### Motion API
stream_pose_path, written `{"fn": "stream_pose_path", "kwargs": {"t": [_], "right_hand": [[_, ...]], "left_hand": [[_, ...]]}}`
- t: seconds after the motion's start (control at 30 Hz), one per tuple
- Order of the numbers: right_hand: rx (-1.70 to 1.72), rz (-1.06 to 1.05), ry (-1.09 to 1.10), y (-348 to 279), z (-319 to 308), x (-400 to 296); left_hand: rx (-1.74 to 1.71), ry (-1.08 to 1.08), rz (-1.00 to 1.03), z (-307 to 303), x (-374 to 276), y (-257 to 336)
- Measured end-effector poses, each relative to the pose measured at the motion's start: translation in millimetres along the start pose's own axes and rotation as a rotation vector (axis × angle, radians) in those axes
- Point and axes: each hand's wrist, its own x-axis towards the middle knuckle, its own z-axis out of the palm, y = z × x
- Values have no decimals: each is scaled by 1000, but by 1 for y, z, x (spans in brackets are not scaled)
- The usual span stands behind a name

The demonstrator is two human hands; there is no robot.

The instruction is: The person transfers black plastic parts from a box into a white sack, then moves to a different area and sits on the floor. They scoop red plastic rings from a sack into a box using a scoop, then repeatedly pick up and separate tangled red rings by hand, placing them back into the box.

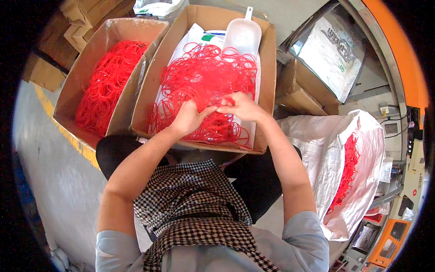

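Note:
Before me stands an open cardboard box (pixel 270 68) holding a heap of thin red plastic rings (pixel 207 74) on a white printed sack. Over the near part of the heap, my left hand (pixel 190 115) grips several red rings that fan out above its fingers. Close beside it, thumbs nearly meeting, my right hand (pixel 241 107) pinches a small red piece, whose shape is blurred. A translucent plastic scoop (pixel 242 34) lies at the box's far right, its handle against the rim.
At left, another cardboard box (pixel 120 98) holds more red rings. A white woven sack (pixel 314 136) with red plastic pieces (pixel 347 170) stands at right. Beyond it are a cardboard box (pixel 317 91) with a white printed bag (pixel 331 51) and an orange machine frame (pixel 404 44).

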Motion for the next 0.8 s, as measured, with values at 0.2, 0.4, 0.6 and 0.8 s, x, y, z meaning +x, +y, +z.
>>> {"fn": "stream_pose_path", "kwargs": {"t": [0.2, 0.4, 0.6, 0.8], "right_hand": [[905, 241, 151, -14, -5, -17], [1167, 111, 50, 1, -8, -15], [1095, -113, -4, -25, 8, -17], [1317, -41, 212, -21, 29, -2]], "left_hand": [[-347, 74, -79, -2, 1, 8], [-719, 70, -313, -15, -5, 19], [-710, 196, -324, -13, -8, 27], [-584, 180, -252, -10, -12, 29]]}}
